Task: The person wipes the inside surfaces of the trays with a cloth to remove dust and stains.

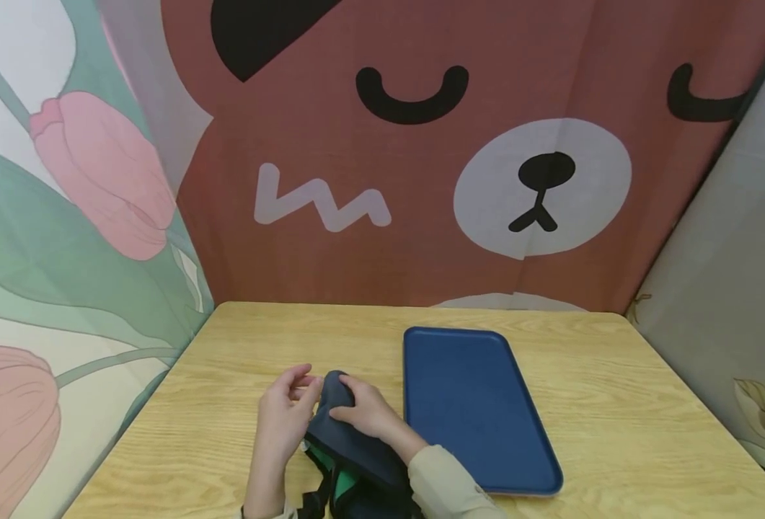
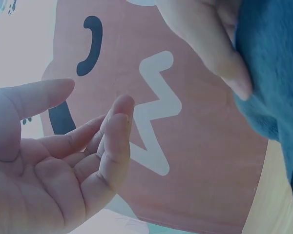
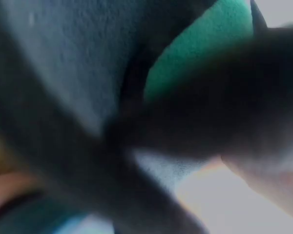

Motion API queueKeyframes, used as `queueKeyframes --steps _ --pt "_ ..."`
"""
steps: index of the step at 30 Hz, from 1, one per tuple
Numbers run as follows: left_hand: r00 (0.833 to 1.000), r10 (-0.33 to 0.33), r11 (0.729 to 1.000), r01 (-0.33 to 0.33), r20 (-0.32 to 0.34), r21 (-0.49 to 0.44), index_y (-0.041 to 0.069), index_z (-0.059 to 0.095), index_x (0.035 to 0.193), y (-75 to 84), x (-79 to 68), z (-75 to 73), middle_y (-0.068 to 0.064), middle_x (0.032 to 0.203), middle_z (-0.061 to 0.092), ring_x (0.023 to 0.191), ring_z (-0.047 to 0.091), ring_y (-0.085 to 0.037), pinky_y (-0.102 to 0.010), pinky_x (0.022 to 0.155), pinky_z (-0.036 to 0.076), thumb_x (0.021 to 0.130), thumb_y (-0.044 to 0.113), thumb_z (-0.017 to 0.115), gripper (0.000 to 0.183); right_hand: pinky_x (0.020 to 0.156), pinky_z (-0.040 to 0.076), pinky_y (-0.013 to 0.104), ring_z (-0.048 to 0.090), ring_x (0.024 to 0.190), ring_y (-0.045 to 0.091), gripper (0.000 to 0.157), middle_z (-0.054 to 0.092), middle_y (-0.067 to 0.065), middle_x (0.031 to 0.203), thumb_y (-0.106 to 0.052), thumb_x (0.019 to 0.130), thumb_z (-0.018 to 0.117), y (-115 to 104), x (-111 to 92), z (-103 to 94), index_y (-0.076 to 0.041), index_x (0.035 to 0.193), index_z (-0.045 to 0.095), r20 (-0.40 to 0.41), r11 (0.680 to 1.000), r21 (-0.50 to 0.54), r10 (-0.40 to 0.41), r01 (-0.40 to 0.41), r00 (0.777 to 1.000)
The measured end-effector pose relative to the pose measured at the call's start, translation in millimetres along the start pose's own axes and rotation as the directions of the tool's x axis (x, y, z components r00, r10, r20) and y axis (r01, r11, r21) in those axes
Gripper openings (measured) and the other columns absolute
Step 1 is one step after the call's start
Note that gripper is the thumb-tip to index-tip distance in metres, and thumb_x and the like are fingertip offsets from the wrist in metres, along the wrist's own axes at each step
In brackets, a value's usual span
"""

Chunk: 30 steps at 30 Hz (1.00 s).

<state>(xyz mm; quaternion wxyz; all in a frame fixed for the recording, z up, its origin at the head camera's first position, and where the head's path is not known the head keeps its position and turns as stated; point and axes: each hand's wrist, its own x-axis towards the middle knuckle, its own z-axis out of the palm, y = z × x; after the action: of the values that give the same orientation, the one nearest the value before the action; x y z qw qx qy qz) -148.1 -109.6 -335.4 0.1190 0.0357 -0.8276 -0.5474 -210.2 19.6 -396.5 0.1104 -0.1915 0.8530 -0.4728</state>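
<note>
A soft navy cloth piece (image 1: 363, 447) with black edging, a green inner side and black straps (image 1: 316, 497) hangs over the front of the table; its full shape is hidden. My right hand (image 1: 372, 414) pinches its raised top, thumb on the near face. Beside that top, my left hand (image 1: 285, 411) holds nothing, its fingers loosely bent and the thumb apart. The left wrist view shows a gap between this hand and the fuzzy cloth. Close up and blurred in the right wrist view are dark bands and the green lining (image 3: 205, 48).
A blue rectangular tray (image 1: 473, 404) lies on the wooden table (image 1: 616, 432), just right of my right forearm. Behind the table hangs a brown curtain (image 1: 421, 267) with a bear face. A flowered cloth (image 1: 109, 303) covers the left side, a pale one the right.
</note>
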Motion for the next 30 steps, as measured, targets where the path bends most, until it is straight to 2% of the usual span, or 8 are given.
queueKeyframes --steps 8,15,19,22,26,28,30 --pt "1.0 -0.012 1.0 0.012 0.006 0.012 -0.007 0.05 0.117 -1.5 0.7 1.6 -0.016 0.099 0.058 0.077 0.058 -0.022 -0.025 0.06 0.047 0.089 0.014 0.055 0.035 0.094 0.032 0.047 0.039 0.118 0.034 0.053 0.044 0.022 0.127 -0.012 0.084 0.062 5 13 8.3 0.007 0.128 0.04 0.017 0.996 -0.073 0.043 -0.042 0.999" --pt "1.0 0.004 1.0 -0.004 0.005 0.025 -0.008 0.051 0.115 -1.6 2.5 3.4 -0.016 0.097 0.059 0.077 0.059 -0.023 -0.025 0.059 0.046 0.089 0.012 0.055 0.033 0.094 0.031 0.047 0.039 0.119 0.034 0.045 0.044 0.022 0.127 -0.008 0.086 0.058 7 23 13.4 0.007 0.126 0.043 -0.018 0.997 -0.03 0.072 -0.073 0.997" --pt "1.0 -0.001 1.0 0.001 0.006 0.027 -0.008 0.051 0.115 -2.7 2.8 3.6 -0.016 0.096 0.059 0.077 0.059 -0.023 -0.025 0.059 0.046 0.089 0.012 0.055 0.033 0.094 0.032 0.046 0.04 0.118 0.033 0.042 0.046 0.021 0.125 -0.008 0.087 0.057 9 26 18.6 0.007 0.125 0.045 -0.033 0.996 -0.057 0.07 -0.072 0.997" --pt "1.0 0.002 1.0 -0.003 0.008 0.029 -0.008 0.051 0.114 -4.1 3.4 3.8 -0.016 0.096 0.059 0.076 0.059 -0.022 -0.026 0.059 0.045 0.089 0.012 0.055 0.033 0.094 0.033 0.043 0.041 0.117 0.033 0.042 0.047 0.021 0.125 -0.01 0.088 0.055 13 27 22.6 0.007 0.125 0.044 -0.004 0.989 -0.138 0.059 -0.059 0.998" --pt "1.0 0.007 1.0 -0.008 0.007 0.028 -0.008 0.052 0.113 -5.6 5.3 5.9 -0.014 0.095 0.059 0.076 0.059 -0.022 -0.026 0.059 0.045 0.088 0.013 0.055 0.032 0.095 0.032 0.039 0.04 0.119 0.03 0.046 0.045 0.02 0.127 -0.016 0.091 0.052 18 29 25.2 0.006 0.129 0.039 0.079 0.961 -0.276 0.048 -0.025 0.996" --pt "1.0 0.02 0.999 -0.02 0.008 0.032 -0.008 0.053 0.112 -6.4 6.1 7.0 -0.014 0.094 0.06 0.075 0.059 -0.021 -0.026 0.058 0.045 0.088 0.013 0.055 0.032 0.096 0.031 0.038 0.039 0.12 0.029 0.049 0.043 0.02 0.129 -0.019 0.092 0.051 20 30 25.5 0.007 0.131 0.036 0.11 0.953 -0.303 0.048 -0.013 0.993" --pt "1.0 0.03 0.999 -0.03 0.008 0.033 -0.009 0.054 0.111 -6.8 6.7 8.4 -0.014 0.093 0.06 0.074 0.058 -0.021 -0.026 0.056 0.045 0.088 0.013 0.056 0.032 0.096 0.031 0.04 0.038 0.12 0.03 0.052 0.041 0.021 0.13 -0.022 0.092 0.05 20 29 24.2 0.007 0.132 0.034 0.114 0.958 -0.285 0.061 -0.026 0.992"
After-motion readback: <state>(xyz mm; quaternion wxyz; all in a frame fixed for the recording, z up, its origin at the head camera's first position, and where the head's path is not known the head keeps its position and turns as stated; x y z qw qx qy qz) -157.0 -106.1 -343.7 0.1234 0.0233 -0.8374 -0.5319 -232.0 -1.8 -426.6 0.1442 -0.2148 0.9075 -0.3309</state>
